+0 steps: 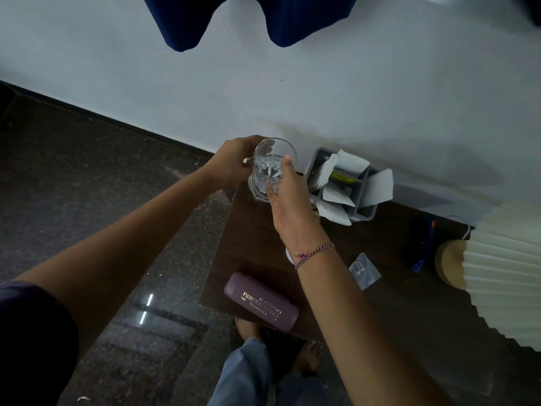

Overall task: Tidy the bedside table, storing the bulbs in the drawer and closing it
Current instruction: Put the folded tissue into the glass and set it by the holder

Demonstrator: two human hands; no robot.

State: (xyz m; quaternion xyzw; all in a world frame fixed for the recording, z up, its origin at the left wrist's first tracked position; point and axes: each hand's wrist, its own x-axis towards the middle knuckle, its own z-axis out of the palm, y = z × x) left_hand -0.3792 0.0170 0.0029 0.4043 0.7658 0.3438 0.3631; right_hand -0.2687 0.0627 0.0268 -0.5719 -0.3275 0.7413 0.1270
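Together curled round a glass mug (270,167) at the far corner of the bedside table (254,244): left hand (231,165), right hand (289,206). Lying apart on the tabletop, near the lamp (497,273): small bag of bulbs (364,271).

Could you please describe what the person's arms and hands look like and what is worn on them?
Both forearms are bare, with no gloves on the left hand or the right hand. A dark navy short sleeve covers the left upper arm. A thin braided thread bracelet, reddish-pink and white with a small knot, circles the right wrist. No watch shows.
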